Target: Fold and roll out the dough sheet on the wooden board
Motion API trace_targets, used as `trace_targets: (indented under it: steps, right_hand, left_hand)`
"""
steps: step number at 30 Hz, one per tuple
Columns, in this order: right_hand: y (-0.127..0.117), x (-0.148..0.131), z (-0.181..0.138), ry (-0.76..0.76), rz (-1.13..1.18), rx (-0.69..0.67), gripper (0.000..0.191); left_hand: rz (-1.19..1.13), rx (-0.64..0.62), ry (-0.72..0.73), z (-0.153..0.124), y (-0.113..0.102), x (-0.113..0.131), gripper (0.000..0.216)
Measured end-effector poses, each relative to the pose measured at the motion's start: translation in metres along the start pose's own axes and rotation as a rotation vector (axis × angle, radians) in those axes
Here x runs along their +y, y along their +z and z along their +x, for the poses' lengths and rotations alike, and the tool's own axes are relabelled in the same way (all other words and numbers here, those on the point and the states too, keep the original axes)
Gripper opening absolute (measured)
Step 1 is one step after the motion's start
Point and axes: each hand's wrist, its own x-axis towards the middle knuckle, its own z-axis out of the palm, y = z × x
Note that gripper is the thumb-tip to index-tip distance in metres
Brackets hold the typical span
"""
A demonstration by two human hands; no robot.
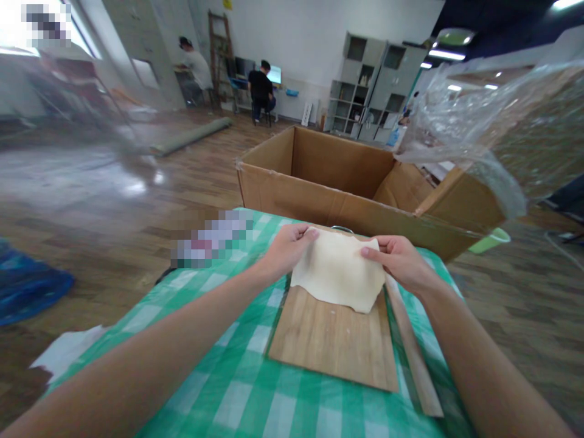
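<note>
A thin, pale sheet of dough (pixel 338 271) is lifted by its far edge over a wooden cutting board (pixel 331 340). My left hand (pixel 286 249) pinches the sheet's far left corner. My right hand (pixel 401 261) pinches its far right corner. The near edge of the dough hangs down and rests on the board. The board lies on a table covered with a green and white checked cloth (pixel 237 389).
A narrow wooden strip (pixel 413 353) lies along the board's right side. A large open cardboard box (pixel 347 182) stands just beyond the table, with crumpled clear plastic (pixel 479 115) above its right end. Two people sit at desks far back. A blue object (pixel 27 286) lies on the floor at left.
</note>
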Motion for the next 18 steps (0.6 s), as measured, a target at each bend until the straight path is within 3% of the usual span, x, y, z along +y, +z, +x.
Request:
trace_targets:
  steps: [5, 10, 14, 18]
  right_hand:
    - [0.013, -0.003, -0.003, -0.108, -0.260, 0.040, 0.045]
    - [0.028, -0.015, -0.011, -0.315, -0.541, -0.002, 0.042]
    - [0.032, -0.020, -0.016, -0.362, -0.610, -0.030, 0.040]
    - [0.031, -0.022, -0.017, -0.373, -0.609, -0.053, 0.043]
  left_hand:
    - [0.379, 0.098, 0.342, -0.007, 0.001, 0.023, 0.023]
    - [0.321, -0.129, 0.617, -0.021, 0.013, 0.047, 0.023]
    - [0.221, -0.151, 0.639, -0.025, 0.021, 0.043, 0.012]
    - [0.183, -0.092, 0.516, -0.026, 0.023, 0.042, 0.012]
